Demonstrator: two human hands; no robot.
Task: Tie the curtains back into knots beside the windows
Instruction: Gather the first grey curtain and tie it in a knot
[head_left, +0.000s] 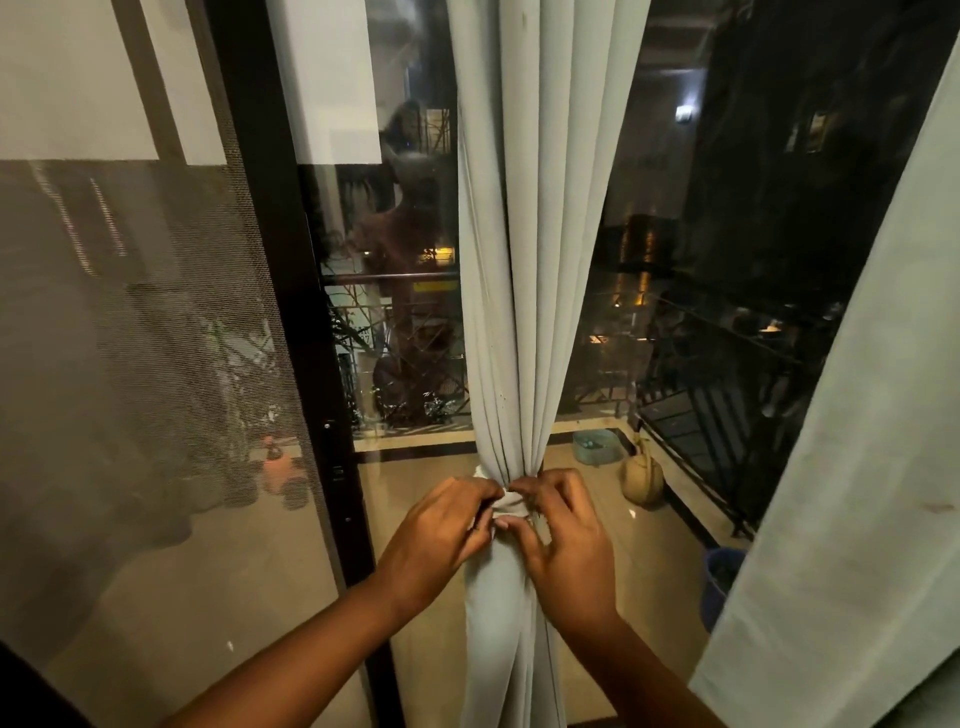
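Both hands (506, 525) pinched the half-made knot (510, 503) on the middle curtain (540, 234), while the right curtain (852, 467) hung untied.

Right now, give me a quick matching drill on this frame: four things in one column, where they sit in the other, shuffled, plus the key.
Things:
1. gathered curtain
2. loose curtain
3. mesh screen
4. teal tub

Places or states:
A. out on the balcony floor
B. far left of the view
C. hanging along the right edge, untouched
D. centre, pinched by the left hand and right hand

Pairs: 1-D, 2-C, 3-B, 4-A
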